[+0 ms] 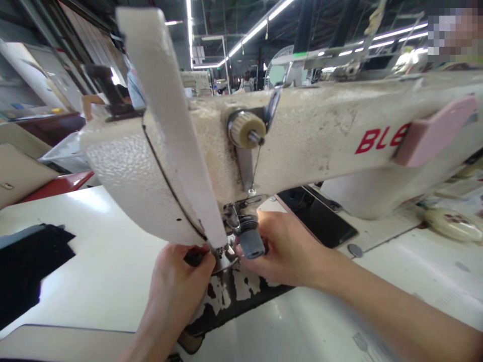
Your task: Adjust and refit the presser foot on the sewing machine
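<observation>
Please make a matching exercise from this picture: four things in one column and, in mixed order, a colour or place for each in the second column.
Things:
1. dark fabric
2. tension knob
3. letters on the machine
4. left hand

Descriptions:
A. red
B. at the table's left edge
C. cream, ribbed, on the machine's front
D. beside the needle area, under the machine head

Pairs: 1-B, 2-C, 3-A, 4-D

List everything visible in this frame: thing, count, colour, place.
sewing machine: one, cream, red lettering, centre
tension knob: one, cream, machine front
white strip: one, hanging over machine head down to needle area
grey cylinder part: one, grey, by needle area
table: one, white, underneath
dark fabric: one pile, black, left edge
pink tab: one, machine right
left hand: fingers pinching at strip's lower end
right hand: beside grey part
</observation>
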{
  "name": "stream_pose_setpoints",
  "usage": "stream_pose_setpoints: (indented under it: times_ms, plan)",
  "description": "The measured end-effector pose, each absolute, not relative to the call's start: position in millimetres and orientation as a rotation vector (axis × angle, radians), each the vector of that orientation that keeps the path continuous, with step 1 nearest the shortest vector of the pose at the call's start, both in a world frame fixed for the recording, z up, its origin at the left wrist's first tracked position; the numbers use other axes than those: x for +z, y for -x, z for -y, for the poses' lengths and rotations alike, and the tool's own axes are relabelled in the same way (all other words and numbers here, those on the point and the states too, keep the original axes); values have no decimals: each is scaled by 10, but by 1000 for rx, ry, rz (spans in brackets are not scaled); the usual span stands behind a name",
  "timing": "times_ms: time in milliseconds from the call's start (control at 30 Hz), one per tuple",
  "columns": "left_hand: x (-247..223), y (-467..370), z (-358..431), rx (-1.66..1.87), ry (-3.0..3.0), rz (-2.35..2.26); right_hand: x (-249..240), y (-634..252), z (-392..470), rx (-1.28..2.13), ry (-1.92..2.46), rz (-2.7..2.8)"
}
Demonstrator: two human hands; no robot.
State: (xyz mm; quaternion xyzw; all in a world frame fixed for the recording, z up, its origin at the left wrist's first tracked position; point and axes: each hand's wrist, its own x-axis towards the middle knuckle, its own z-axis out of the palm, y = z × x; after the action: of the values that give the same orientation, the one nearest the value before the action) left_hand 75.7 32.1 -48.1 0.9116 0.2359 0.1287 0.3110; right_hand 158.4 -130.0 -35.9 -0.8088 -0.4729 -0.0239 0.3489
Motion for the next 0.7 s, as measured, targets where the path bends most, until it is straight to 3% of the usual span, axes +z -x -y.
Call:
stream_pose_setpoints:
  times_ms: [167, 467, 700]
  plan:
    - [-507, -679, -308, 447, -2369, -585, -588, -1598, 1177, -337, 2115, 1178]
    - [-598, -636, -284, 415, -1759, -708, -563, -1606, 1213, -192, 2137, 1120]
    - [-467, -649, -263, 356, -2260, -745, -555, -1638, 1226, -104, 2131, 1095]
